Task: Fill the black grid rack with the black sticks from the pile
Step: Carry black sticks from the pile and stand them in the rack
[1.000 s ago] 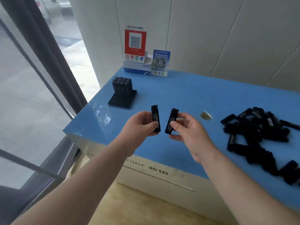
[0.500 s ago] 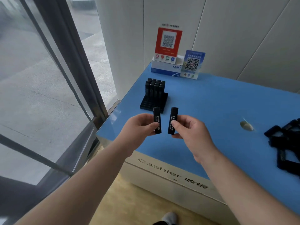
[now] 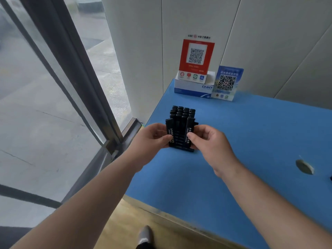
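The black grid rack (image 3: 181, 147) stands on the blue table (image 3: 251, 133) near its left edge, with several black sticks upright in its rear rows (image 3: 183, 112). My left hand (image 3: 152, 138) pinches one black stick (image 3: 169, 131) upright over the rack's front left. My right hand (image 3: 209, 141) pinches a second black stick (image 3: 189, 131) upright over the front right. Both sticks carry white print. The hands hide the rack's front cells. The pile is out of view, apart from a black sliver at the right edge.
A red QR sign (image 3: 196, 57) stands on a white and blue box (image 3: 193, 87) at the back, beside a blue QR card (image 3: 227, 83). A small round hole (image 3: 304, 167) marks the tabletop on the right. A glass wall and dark frame (image 3: 75, 69) lie left.
Both hands have carried their sticks forward and left, from in front of the rack to directly over its front rows. The view has turned left, so the pile has slid out of sight.
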Available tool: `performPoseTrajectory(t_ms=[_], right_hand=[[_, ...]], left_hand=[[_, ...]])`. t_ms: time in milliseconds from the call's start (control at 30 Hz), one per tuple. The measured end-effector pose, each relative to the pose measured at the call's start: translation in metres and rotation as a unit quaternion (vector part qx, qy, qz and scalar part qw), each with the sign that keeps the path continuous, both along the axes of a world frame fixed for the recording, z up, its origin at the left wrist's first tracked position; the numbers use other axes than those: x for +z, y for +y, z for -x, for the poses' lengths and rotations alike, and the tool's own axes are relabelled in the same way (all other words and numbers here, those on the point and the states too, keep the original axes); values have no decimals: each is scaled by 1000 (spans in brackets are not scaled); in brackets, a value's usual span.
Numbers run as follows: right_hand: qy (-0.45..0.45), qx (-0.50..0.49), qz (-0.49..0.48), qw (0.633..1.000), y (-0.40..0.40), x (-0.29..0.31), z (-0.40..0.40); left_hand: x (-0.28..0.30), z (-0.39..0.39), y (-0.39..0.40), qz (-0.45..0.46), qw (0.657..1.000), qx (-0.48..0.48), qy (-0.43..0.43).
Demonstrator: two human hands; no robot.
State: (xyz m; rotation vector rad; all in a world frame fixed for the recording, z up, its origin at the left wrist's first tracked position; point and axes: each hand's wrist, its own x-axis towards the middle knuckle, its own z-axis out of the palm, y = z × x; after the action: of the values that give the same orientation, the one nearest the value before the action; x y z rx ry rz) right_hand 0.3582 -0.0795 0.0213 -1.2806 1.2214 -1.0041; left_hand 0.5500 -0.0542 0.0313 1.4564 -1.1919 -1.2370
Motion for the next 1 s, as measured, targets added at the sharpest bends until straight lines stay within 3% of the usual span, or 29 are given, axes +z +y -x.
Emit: performPoseTrajectory(t_ms=[267,467,767,1000], right_hand=[[22,-91,9,996,-25,-18,-32],[30,-160,3,987,-37,-29,-47],[87,-181,27,979,-41,-41,-54],[126,-217,30,968,-50,-55,-59]], left_hand=[[-22,-34,-67,38,986,-73,-142],[-46,-39,-102,107,957,-100,-248],[-76,-40,-116,182,929,-134,-293],[-79,-42,-120,178,923,-159,-302]])
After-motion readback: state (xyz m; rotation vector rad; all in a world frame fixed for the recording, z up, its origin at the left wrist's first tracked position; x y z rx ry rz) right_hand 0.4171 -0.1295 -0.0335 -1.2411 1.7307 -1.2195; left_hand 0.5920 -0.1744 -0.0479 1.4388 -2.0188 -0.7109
